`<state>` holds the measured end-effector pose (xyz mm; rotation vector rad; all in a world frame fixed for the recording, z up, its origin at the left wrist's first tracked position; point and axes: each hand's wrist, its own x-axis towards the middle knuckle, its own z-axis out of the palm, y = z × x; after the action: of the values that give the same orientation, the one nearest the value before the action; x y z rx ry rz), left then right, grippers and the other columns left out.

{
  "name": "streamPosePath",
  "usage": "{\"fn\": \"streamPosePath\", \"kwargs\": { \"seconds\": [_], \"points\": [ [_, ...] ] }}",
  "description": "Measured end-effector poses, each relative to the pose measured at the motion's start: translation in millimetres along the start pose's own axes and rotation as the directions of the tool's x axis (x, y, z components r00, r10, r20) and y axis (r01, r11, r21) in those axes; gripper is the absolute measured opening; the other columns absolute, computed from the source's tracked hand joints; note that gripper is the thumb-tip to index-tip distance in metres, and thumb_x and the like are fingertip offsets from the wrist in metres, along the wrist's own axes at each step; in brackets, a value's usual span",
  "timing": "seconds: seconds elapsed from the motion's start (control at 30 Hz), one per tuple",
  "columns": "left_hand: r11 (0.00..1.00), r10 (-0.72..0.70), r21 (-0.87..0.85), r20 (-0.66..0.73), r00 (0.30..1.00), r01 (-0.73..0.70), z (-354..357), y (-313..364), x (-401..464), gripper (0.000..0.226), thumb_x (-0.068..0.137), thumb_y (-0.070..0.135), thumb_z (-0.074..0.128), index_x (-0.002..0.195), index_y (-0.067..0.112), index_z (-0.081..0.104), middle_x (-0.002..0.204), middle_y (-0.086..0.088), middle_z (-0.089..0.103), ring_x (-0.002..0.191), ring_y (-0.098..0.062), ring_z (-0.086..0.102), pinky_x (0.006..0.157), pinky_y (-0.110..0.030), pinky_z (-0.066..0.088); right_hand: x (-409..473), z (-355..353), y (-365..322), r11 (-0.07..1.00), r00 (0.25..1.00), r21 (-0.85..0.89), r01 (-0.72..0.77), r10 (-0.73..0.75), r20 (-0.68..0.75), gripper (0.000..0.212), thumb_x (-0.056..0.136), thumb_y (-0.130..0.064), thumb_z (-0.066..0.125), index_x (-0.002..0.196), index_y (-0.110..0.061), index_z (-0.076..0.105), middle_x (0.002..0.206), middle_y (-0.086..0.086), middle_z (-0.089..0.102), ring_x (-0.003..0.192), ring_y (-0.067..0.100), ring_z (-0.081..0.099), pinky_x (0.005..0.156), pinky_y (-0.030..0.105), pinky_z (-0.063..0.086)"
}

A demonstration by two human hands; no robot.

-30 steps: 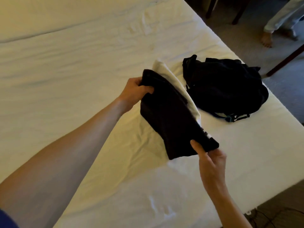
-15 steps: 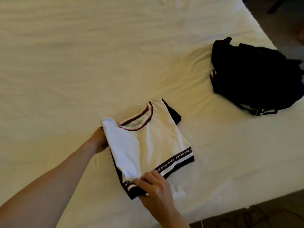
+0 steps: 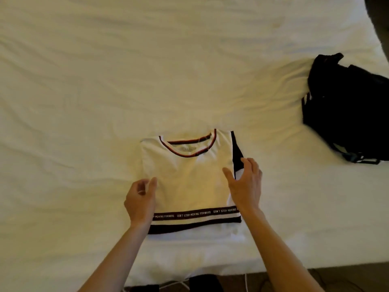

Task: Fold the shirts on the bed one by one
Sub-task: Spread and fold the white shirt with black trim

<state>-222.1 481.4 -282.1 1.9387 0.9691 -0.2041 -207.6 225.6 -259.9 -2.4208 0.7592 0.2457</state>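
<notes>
— Now, how are the hands held?

— The left hand (image 3: pixel 141 199) is seen at the lower left edge of the folded shirt (image 3: pixel 189 182), its fingers loosely curled and the thumb raised; whether cloth is pinched under those fingers cannot be told. The right hand (image 3: pixel 245 184) is spread wide over the shirt's right edge, fingers straight and apart, and nothing is gripped by it. Whether its fingertips touch the cloth or hover just above it cannot be told.

— And the shirt itself?

— It is laid flat on the bed (image 3: pixel 105 91), near the front edge, folded into a neat rectangle with the front facing up. A dark red and black neckline (image 3: pixel 187 147) is shown at the far end, and a dark hem band (image 3: pixel 189 214) printed with "DON'T STOP MOVING FORWARD" is seen at the near end, with a black strip below it. A black side panel (image 3: pixel 236 152) is exposed along the right edge, just beyond the right fingertips.

— What else is found on the bed?

— A crumpled pile of black clothing (image 3: pixel 345 114) is left well apart to the right, by the bed's right side. The white sheet is creased all over. A strip of dark floor (image 3: pixel 347 277) is visible below the bed's front edge.
</notes>
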Motion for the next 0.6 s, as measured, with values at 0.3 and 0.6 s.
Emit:
{"fn": "streamPosePath", "kwargs": {
  "seconds": [0.3, 0.6],
  "points": [
    [0.997, 0.076, 0.032, -0.002, 0.997, -0.076, 3.3, 4.5, 11.2, 0.015, 0.099, 0.025, 0.058, 0.091, 0.014, 0.062, 0.079, 0.0, 0.062, 0.073, -0.019, 0.056, 0.071, -0.034, 0.042, 62.1, -8.4, -20.5, 0.996, 0.971, -0.065, 0.068, -0.051, 0.235, 0.037, 0.101, -0.026, 0.054, 0.068, -0.008, 0.05, 0.062, 0.003, 0.05, 0.057, 0.016, 0.043, 0.052, 0.029, 0.031],
    [0.998, 0.03, 0.06, 0.079, 0.996, -0.035, 0.3, -16.8, 0.7, 0.044, 0.099, 0.043, 0.054, 0.072, 0.008, 0.051, 0.065, -0.004, 0.052, 0.064, -0.022, 0.048, 0.056, -0.035, 0.036, 21.9, 0.6, -1.2, 0.925, 0.909, 0.21, -0.317, 0.233, 0.346, 0.058, 0.089, -0.068, 0.051, 0.067, -0.014, 0.051, 0.068, -0.002, 0.053, 0.066, 0.016, 0.049, 0.058, 0.029, 0.036]
  ]
}}
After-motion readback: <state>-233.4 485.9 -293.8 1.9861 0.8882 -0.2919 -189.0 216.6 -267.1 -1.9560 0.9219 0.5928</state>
